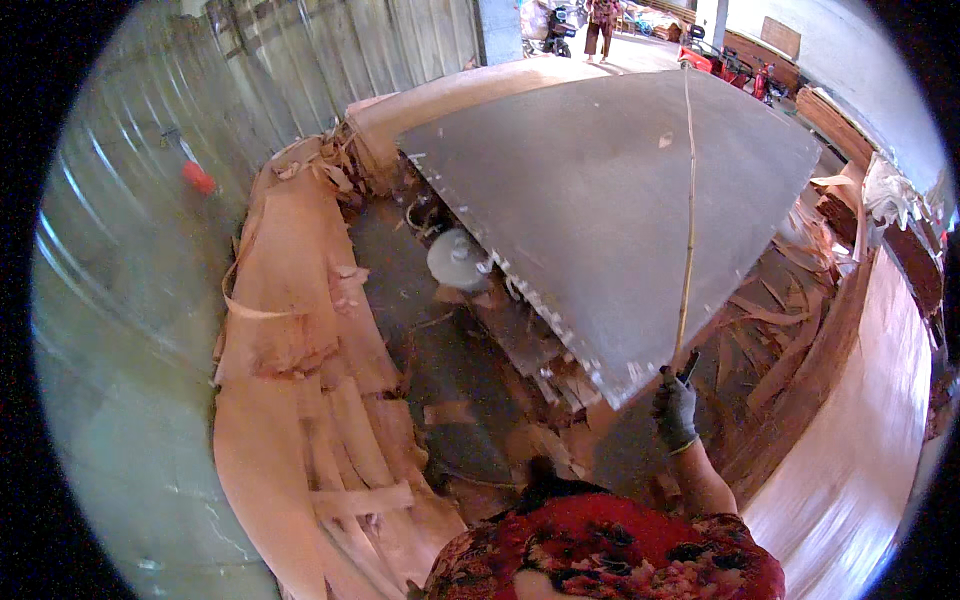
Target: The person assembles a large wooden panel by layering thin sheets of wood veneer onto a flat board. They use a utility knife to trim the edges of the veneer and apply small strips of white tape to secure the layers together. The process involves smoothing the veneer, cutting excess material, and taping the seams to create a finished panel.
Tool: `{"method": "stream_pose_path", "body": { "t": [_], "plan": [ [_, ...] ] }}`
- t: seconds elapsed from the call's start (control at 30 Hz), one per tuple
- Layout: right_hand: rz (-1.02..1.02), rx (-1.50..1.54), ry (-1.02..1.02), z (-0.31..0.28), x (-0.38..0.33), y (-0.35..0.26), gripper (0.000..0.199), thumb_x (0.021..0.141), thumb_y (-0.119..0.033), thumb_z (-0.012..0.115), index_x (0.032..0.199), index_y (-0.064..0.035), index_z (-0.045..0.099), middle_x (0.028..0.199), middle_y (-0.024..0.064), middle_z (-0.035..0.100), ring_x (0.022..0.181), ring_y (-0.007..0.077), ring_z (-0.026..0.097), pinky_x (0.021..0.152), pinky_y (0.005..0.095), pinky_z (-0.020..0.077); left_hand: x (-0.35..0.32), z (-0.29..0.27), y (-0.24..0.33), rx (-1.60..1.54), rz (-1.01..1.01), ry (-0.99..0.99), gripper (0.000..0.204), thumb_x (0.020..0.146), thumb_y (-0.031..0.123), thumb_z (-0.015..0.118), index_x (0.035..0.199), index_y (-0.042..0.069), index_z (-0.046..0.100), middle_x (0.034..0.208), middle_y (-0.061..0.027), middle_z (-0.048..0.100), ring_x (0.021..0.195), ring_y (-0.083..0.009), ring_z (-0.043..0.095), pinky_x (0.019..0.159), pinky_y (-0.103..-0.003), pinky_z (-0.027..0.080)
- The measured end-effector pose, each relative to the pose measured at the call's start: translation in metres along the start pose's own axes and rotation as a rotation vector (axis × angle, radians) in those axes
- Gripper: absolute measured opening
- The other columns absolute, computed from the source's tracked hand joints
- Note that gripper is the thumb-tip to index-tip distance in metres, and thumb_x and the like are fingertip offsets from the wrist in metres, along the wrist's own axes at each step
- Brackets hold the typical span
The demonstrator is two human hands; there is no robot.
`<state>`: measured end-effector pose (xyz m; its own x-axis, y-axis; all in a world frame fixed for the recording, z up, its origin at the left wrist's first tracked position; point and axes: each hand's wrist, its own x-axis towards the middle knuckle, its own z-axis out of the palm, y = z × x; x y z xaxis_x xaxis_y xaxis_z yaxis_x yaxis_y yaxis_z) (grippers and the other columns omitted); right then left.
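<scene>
My right hand, in a grey glove, is closed around the near end of a long thin bamboo stick. The stick reaches away over a large grey tabletop, and its far tip lies near the table's far edge. A small dark piece sticks up beside my fingers; I cannot make out what it is. The hand is just off the table's near corner. My left hand does not show; my patterned red sleeve and clothing fill the lower edge.
Stacked wood veneer sheets line the left, beside a corrugated metal wall. More veneer leans at the right. A pale round disc sits under the table's left edge. Veneer scraps litter the floor. Another person stands far back.
</scene>
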<state>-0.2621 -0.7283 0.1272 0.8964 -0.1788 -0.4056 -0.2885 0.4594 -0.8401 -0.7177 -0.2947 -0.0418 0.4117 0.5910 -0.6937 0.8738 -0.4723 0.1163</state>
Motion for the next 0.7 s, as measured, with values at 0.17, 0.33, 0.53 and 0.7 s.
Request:
{"method": "stream_pose_path", "body": {
  "t": [0.17, 0.33, 0.53, 0.7],
  "plan": [
    [0.135, 0.081, 0.025, 0.110, 0.063, 0.004, 0.014, 0.087, -0.027, 0.054, 0.093, -0.0148, 0.049, 0.049, -0.0052, 0.034, 0.033, 0.0079, 0.029, 0.031, 0.0260, 0.0249, 0.057, -0.057, 0.052, -0.075, 0.000, 0.011, 0.076, 0.082, 0.038, 0.050, 0.135, -0.005, 0.017, 0.135, -0.0311, 0.025, 0.124, -0.0412, 0.028, 0.103, -0.043, 0.024],
    [0.143, 0.102, -0.036, 0.206, 0.148, 0.025, 0.031, 0.086, -0.026, 0.053, 0.061, -0.0200, 0.036, 0.043, -0.0051, 0.030, 0.031, 0.0109, 0.029, 0.030, 0.0279, 0.0249, 0.096, -0.095, 0.050, -0.203, -0.093, 0.011, 0.073, 0.084, 0.040, 0.046, 0.134, -0.006, 0.020, 0.136, -0.0302, 0.022, 0.126, -0.0411, 0.025, 0.104, -0.044, 0.020],
    [0.062, -0.118, 0.117, 0.287, 0.206, 0.079, 0.025, 0.086, -0.025, 0.051, 0.064, -0.0178, 0.040, 0.047, -0.0036, 0.034, 0.036, 0.0121, 0.033, 0.036, 0.0284, 0.0289, 0.191, -0.152, 0.042, -0.223, -0.145, -0.037, 0.071, 0.085, 0.042, 0.042, 0.133, -0.007, 0.024, 0.139, -0.0290, 0.019, 0.128, -0.0410, 0.021, 0.106, -0.046, 0.016],
    [0.119, 0.030, 0.256, 0.329, 0.213, 0.077, 0.017, 0.085, -0.021, 0.051, 0.071, -0.0142, 0.046, 0.054, -0.0019, 0.041, 0.044, 0.0139, 0.040, 0.042, 0.0293, 0.0341, 0.345, -0.280, 0.070, -0.034, 0.073, 0.170, 0.070, 0.087, 0.044, 0.038, 0.132, -0.008, 0.027, 0.140, -0.0281, 0.016, 0.130, -0.0408, 0.017, 0.107, -0.047, 0.012]
  ]
}}
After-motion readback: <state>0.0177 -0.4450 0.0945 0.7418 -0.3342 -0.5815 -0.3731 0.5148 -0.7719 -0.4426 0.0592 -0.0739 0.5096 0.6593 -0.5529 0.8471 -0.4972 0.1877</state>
